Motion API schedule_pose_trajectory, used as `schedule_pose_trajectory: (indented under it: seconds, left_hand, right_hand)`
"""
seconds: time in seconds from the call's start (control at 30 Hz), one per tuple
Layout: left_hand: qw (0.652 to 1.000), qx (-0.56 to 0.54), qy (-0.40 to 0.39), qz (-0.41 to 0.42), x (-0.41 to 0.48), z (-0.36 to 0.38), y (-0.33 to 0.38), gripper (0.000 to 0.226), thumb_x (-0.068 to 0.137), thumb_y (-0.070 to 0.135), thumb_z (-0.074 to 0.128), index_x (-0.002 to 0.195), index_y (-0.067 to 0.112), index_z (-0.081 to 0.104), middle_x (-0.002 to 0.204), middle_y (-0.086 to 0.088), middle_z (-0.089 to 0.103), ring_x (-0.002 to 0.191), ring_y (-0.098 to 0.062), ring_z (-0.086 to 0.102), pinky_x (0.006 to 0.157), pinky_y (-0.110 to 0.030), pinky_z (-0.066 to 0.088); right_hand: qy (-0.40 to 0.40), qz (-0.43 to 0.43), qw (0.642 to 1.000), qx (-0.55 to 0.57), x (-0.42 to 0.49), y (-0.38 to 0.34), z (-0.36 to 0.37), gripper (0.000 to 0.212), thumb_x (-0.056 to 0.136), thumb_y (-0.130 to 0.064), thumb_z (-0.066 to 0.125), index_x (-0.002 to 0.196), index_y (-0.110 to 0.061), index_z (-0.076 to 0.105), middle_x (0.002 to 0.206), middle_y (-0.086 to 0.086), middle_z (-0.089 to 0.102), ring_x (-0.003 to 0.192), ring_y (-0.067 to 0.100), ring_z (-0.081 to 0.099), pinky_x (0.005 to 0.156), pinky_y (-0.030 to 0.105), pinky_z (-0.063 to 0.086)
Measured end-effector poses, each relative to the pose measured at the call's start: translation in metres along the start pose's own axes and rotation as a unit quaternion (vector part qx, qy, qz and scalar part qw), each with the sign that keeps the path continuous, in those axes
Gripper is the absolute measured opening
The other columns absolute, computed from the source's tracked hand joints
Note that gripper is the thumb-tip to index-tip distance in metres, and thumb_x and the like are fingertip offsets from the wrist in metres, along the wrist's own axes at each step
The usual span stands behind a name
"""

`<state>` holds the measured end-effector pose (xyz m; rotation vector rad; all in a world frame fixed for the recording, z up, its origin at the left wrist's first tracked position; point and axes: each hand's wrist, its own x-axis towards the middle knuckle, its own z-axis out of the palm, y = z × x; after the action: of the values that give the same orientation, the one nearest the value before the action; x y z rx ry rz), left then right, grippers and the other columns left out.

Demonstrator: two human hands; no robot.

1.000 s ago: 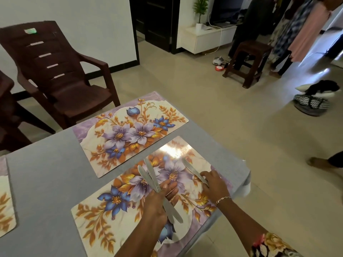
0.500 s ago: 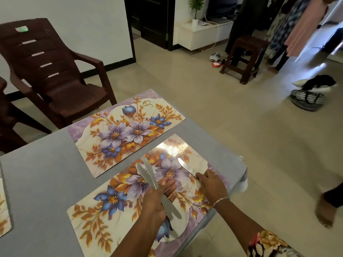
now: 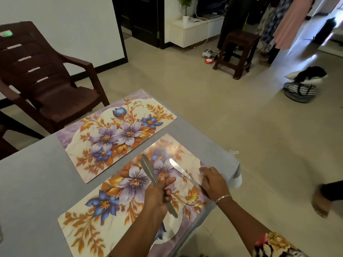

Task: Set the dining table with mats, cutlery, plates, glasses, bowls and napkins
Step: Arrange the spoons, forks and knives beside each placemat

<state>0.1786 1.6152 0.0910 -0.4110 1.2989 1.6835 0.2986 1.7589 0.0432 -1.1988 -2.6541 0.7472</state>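
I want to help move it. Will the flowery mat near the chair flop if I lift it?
Probably only a little: the far mat lies quite flat with crisp edges, so it looks fairly stiff. It looks thin, so it is likely light. The near mat shows a shiny glare, so both may be slippery to pinch.

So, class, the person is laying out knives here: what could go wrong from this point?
The left hand grips a bundle of knives at mid-length; one could slip out and clatter onto the near mat. The single knife under the right hand lies slanted, close to the edge of the table; a nudge from the wrist might send it to the floor.
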Motion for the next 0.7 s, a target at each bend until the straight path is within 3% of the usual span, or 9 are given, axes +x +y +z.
schedule_pose_trajectory:
  seconds: [0.2, 0.3, 0.43, 0.5, 0.6, 0.7]
  left_hand:
    - [1.0, 0.019, 0.015, -0.01, 0.015, 0.065, -0.02, 0.031, 0.102, 0.025, 0.034, 0.09, 0.006, 0.054, 0.065, -0.007, 0.064, 0.025, -0.006, 0.031, 0.031, -0.008, 0.02]
    - [0.999, -0.008, 0.03, 0.007, 0.027, 0.116, -0.042, 0.03, 0.104, 0.025, 0.027, 0.085, 0.01, 0.046, 0.05, -0.006, 0.056, 0.022, -0.007, 0.027, 0.031, -0.007, 0.017]
    - [0.999, -0.035, 0.037, 0.012, 0.046, 0.187, -0.073, 0.024, 0.101, 0.017, 0.032, 0.082, 0.012, 0.046, 0.059, -0.008, 0.049, 0.025, -0.009, 0.033, 0.03, -0.008, 0.021]
    - [0.999, -0.05, 0.012, 0.003, 0.054, 0.221, -0.087, 0.025, 0.1, 0.014, 0.033, 0.08, 0.011, 0.047, 0.053, -0.006, 0.054, 0.027, -0.011, 0.041, 0.031, -0.011, 0.03]
    - [0.998, -0.058, 0.01, 0.021, 0.062, 0.273, -0.102, 0.02, 0.099, 0.008, 0.033, 0.087, 0.007, 0.05, 0.062, -0.008, 0.059, 0.041, -0.013, 0.053, 0.04, -0.02, 0.041]
    - [0.996, -0.078, -0.007, 0.03, 0.067, 0.312, -0.109, 0.018, 0.1, 0.007, 0.036, 0.096, 0.003, 0.053, 0.082, -0.014, 0.064, 0.074, -0.024, 0.063, 0.064, -0.033, 0.05]
  right_hand:
    - [-0.018, 0.007, 0.998, 0.061, 0.015, 0.042, -0.036, 0.035, 0.093, -0.024, 0.04, 0.116, -0.008, 0.06, 0.11, 0.011, 0.059, 0.094, 0.02, 0.06, 0.079, 0.018, 0.039]
    - [-0.014, -0.009, 0.997, 0.07, 0.028, 0.073, -0.061, 0.048, 0.084, -0.039, 0.035, 0.109, -0.011, 0.065, 0.103, 0.008, 0.062, 0.09, 0.015, 0.061, 0.073, 0.015, 0.033]
    - [-0.052, -0.04, 0.996, 0.055, 0.052, 0.127, -0.105, 0.067, 0.074, -0.054, 0.022, 0.107, -0.015, 0.065, 0.1, 0.006, 0.063, 0.093, 0.022, 0.061, 0.075, 0.022, 0.038]
    - [-0.065, -0.059, 0.995, 0.038, 0.065, 0.152, -0.129, 0.058, 0.078, -0.049, 0.028, 0.107, -0.015, 0.065, 0.1, 0.005, 0.063, 0.093, 0.022, 0.06, 0.075, 0.023, 0.039]
    - [-0.066, -0.093, 0.993, 0.042, 0.087, 0.183, -0.157, 0.048, 0.08, -0.042, 0.034, 0.104, -0.015, 0.066, 0.096, 0.004, 0.064, 0.087, 0.015, 0.058, 0.069, 0.016, 0.033]
    - [-0.072, -0.127, 0.988, 0.05, 0.116, 0.203, -0.177, 0.04, 0.088, -0.039, 0.039, 0.104, -0.015, 0.066, 0.095, 0.002, 0.064, 0.081, 0.006, 0.053, 0.063, 0.01, 0.031]
